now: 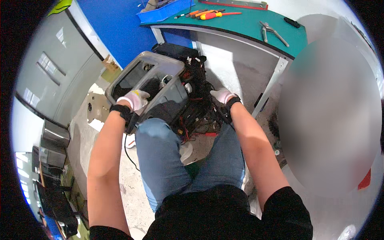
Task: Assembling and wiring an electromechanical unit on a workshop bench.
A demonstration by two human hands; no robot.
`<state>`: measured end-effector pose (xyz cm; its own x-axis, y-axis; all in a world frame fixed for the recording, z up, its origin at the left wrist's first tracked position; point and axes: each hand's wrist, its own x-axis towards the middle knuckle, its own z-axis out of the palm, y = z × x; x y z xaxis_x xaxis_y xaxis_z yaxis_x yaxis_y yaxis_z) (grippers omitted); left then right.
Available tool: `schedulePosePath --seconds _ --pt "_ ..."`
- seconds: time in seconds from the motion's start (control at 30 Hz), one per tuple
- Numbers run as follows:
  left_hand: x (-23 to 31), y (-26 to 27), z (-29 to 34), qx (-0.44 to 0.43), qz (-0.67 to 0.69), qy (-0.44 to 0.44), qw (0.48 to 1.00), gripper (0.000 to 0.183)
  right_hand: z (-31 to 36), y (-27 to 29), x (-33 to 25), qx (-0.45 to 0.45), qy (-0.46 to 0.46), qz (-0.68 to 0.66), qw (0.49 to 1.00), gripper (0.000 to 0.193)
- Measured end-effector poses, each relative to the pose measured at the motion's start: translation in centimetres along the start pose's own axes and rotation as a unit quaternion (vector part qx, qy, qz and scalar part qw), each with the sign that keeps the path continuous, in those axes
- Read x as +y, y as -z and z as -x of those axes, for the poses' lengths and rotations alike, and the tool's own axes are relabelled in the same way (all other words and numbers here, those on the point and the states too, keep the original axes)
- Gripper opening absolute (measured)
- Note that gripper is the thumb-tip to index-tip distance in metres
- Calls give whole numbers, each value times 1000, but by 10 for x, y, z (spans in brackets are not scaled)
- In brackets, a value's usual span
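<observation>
A clear grey plastic bin [170, 61] sits tilted on the floor in front of my knees, with dark items and a small white-and-metal piece inside. My left hand [135, 99], in a white glove with a yellow mark, is at the bin's near end, its fingers bent inward over the opening. What lies under those fingers is hidden. Right of the bin is a heap of tangled black cables [198, 86] with white connectors and some red wires. At the heap's right side is my gloved right hand [222, 95], fingers drawn together among dark strands; I cannot make out what they pinch.
A green-topped workbench [248, 30] stands ahead, bearing screwdrivers [218, 15], metal pliers [273, 33] and a blue tray [166, 13]. Its white leg [272, 86] stands right of my hand. A beige panel [96, 106] lies left of the bin. A large blurred area covers the right.
</observation>
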<state>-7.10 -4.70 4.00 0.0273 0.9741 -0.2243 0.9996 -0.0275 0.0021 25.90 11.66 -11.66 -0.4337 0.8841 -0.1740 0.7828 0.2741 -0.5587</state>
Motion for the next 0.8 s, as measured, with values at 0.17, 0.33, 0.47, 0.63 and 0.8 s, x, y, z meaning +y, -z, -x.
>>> schedulePosePath --seconds 0.17,0.33,0.47,0.63,0.8 --pt "-5 34 22 5 23 53 998 41 -34 -12 -10 7 34 -58 998 56" --pt "-6 42 38 30 27 53 998 40 -52 -20 -14 47 18 -79 996 60" --pt "-34 8 33 25 45 41 998 45 -51 -22 -23 15 37 -109 993 73" --pt "-6 -5 42 53 -11 14 998 52 -50 -10 -32 1 60 -136 989 75" --pt "14 -35 12 61 18 36 997 65 -66 -15 -19 28 89 -152 984 69"
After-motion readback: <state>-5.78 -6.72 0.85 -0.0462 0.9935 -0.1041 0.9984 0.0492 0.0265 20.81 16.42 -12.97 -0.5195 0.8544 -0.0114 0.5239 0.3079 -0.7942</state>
